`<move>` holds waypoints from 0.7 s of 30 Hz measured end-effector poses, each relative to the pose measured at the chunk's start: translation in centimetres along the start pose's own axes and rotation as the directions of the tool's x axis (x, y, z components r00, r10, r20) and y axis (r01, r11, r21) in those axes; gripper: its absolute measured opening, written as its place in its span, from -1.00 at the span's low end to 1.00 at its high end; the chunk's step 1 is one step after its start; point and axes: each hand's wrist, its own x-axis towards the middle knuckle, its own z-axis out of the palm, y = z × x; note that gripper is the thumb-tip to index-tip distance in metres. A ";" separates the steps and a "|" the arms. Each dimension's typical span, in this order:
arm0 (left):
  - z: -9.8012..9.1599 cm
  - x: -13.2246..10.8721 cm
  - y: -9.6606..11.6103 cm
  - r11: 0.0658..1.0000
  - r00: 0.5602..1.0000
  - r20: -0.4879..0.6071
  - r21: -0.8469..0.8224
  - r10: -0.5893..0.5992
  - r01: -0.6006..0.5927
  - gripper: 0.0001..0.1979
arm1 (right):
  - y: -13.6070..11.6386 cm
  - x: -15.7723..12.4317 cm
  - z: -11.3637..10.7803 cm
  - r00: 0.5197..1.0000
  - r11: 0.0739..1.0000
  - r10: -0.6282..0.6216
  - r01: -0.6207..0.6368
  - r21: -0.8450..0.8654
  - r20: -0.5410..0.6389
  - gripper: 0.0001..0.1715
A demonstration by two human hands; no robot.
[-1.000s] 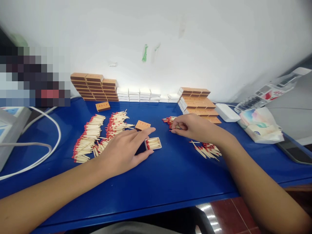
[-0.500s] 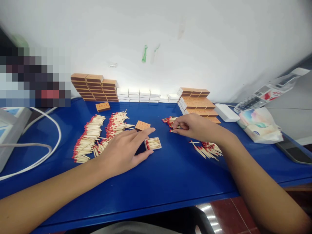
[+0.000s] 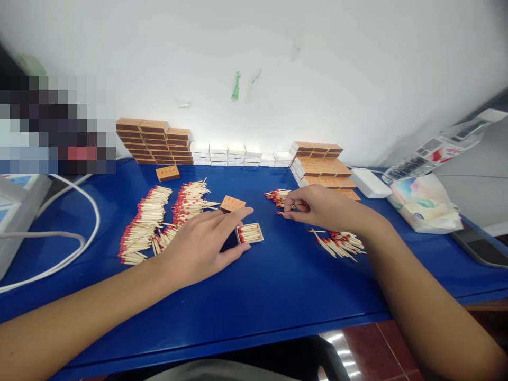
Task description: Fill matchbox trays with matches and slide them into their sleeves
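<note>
My left hand (image 3: 204, 246) rests on the table, thumb and index finger on two sides of a small white matchbox tray (image 3: 260, 239). Several red-tipped matches (image 3: 249, 233) lie side by side in the tray. Just behind those fingers is an orange matchbox sleeve (image 3: 232, 203). My right hand (image 3: 311, 205) is pinched at the edge of a small match pile (image 3: 277, 197), and a red match head (image 3: 279, 212) pokes out from its fingertips. More loose matches (image 3: 341, 244) lie below that wrist. Left of my left hand are two long match rows (image 3: 146, 222).
Stacked matchboxes (image 3: 154, 140) stand against the wall at left, white trays (image 3: 236, 153) in the middle, orange sleeves (image 3: 321, 166) at right. A single matchbox (image 3: 168, 173) lies apart. At right are a white box (image 3: 371, 183), a tissue pack (image 3: 424, 203) and a phone (image 3: 482, 243). Cables (image 3: 93, 211) loop at left.
Hardly anything differs. My right hand has shifted very slightly to the right with its fingers still pinched; my left hand stays at the tray.
</note>
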 end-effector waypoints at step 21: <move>0.0 -0.1 0.0 1.000 1.000 -0.012 0.008 0.014 -0.014 -0.42 | -0.5 -0.1 0.3 0.999 1.000 -0.003 0.002 -0.023 -0.034 -0.73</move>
